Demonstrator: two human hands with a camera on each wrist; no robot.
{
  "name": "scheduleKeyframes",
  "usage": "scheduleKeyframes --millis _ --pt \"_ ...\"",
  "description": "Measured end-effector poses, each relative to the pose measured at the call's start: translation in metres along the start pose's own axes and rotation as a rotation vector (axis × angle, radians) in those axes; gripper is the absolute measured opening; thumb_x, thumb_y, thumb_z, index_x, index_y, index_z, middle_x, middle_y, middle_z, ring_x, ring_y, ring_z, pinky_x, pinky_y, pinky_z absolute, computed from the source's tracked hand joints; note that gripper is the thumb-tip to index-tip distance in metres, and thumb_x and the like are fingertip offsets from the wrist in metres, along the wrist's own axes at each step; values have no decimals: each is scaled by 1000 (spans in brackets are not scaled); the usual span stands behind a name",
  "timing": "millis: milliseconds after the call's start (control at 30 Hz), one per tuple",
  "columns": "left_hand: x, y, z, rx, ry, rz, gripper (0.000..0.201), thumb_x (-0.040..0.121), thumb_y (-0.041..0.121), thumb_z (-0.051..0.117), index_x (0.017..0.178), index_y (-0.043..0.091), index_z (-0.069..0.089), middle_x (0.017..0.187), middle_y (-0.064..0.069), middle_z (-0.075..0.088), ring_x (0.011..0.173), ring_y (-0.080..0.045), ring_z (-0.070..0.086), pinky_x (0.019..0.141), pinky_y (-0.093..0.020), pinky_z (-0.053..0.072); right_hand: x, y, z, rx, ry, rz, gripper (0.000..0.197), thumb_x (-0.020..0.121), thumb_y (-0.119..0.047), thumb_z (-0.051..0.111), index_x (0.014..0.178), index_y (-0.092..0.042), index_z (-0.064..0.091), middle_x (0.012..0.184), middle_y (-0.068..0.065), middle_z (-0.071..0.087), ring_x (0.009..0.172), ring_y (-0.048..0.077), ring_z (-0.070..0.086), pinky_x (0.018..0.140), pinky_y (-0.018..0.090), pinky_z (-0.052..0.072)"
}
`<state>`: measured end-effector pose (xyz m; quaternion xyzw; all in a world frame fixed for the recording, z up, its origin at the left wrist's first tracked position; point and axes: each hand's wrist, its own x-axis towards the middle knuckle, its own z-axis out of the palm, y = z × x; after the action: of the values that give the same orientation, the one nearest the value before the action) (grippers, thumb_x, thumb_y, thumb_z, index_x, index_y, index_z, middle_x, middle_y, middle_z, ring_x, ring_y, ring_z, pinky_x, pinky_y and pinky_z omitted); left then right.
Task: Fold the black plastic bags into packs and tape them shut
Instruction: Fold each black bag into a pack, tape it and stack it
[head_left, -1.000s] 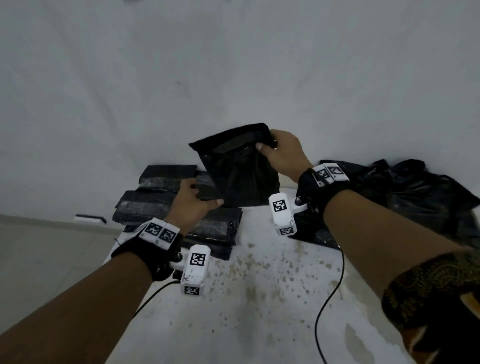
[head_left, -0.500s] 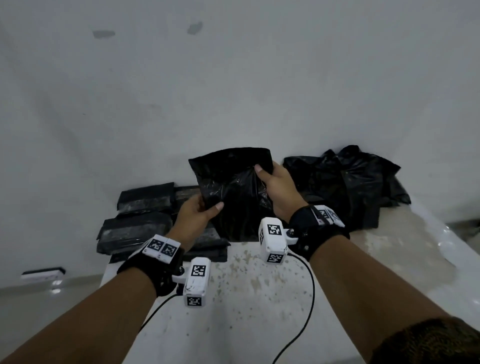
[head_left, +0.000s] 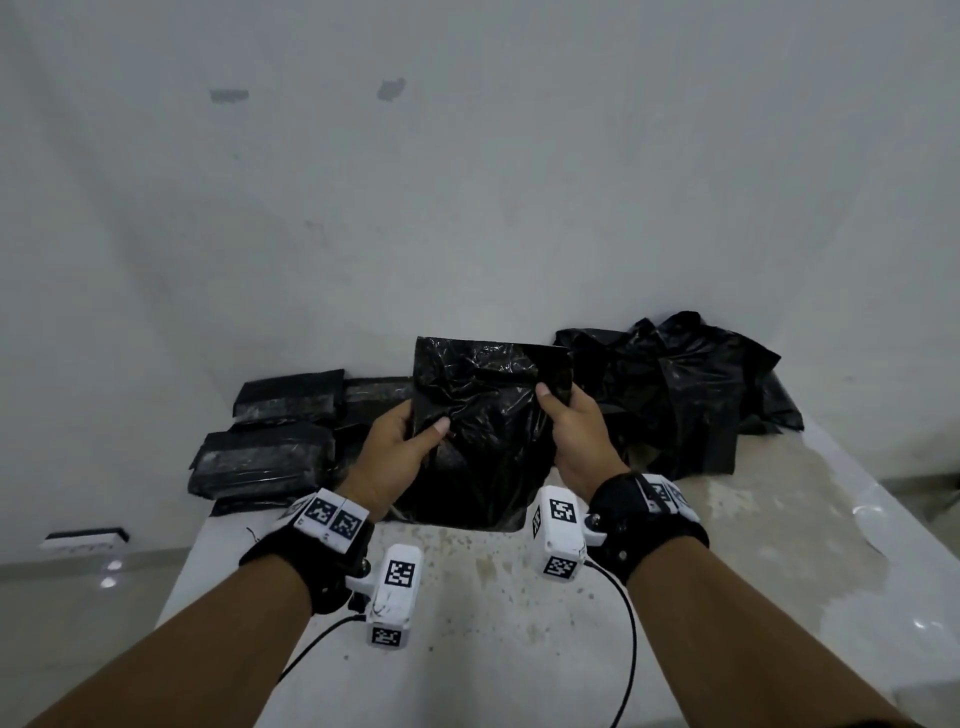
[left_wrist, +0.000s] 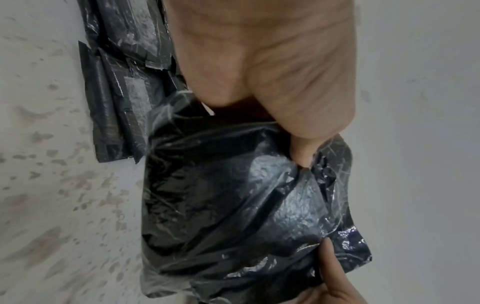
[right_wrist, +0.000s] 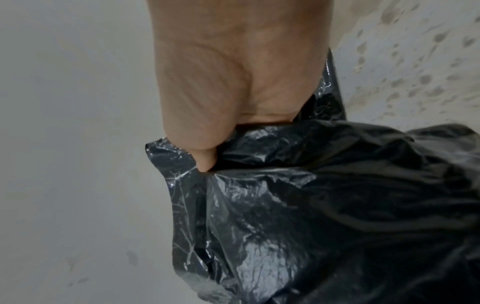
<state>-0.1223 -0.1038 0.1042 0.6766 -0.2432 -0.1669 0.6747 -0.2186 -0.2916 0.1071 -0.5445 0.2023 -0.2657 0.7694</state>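
From the head view we see our left hand (head_left: 397, 449) and right hand (head_left: 576, 441) pinching a crinkled, glossy black bag (head_left: 483, 441) upright above the stained white counter (head_left: 493, 597), between flat taped packs (head_left: 270, 452) and a loose heap of bags (head_left: 675, 395). The left wrist view shows the thumb (left_wrist: 301, 150) pressing the shiny film. The right wrist view shows the same grip on the bag's edge.

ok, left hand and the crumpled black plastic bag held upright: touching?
Touching. In the left wrist view the left hand presses its thumb into the crumpled black plastic bag; the head view shows that thumb on its front.
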Motion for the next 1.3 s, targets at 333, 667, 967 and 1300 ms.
scheduleKeyframes --millis 333,667,967,1300 --pt "-19 -5 64 -97 243 -129 18 100 12 53 110 6 66 107 -11 72 99 -23 69 86 -35 55 -32 21 -74 -157 -308 139 28 91 -20 69 118 -12 69 114 3 73 108 18 68 93 33 53" --pt "-54 -22 73 -47 304 -176 15 98 7 55 105 0 65 101 -13 72 94 -26 69 78 -32 56 -47 53 -106 -299 -329 200 16 94 -13 65 108 -15 71 107 2 75 101 18 70 86 29 54" --pt "-38 -15 42 157 286 -90 8 92 4 64 88 9 67 82 -8 68 74 -13 65 67 -23 54 -42 69 -99 -290 -344 293 18 95 -12 64 111 -12 70 108 7 74 100 23 71 86 36 57" --pt "-22 -82 13 207 175 -373 4 95 5 59 96 4 63 80 -5 63 74 -16 61 56 -21 49 -42 120 -96 -409 -324 495 21 92 -11 67 111 -2 70 104 14 74 86 22 72 67 27 57"
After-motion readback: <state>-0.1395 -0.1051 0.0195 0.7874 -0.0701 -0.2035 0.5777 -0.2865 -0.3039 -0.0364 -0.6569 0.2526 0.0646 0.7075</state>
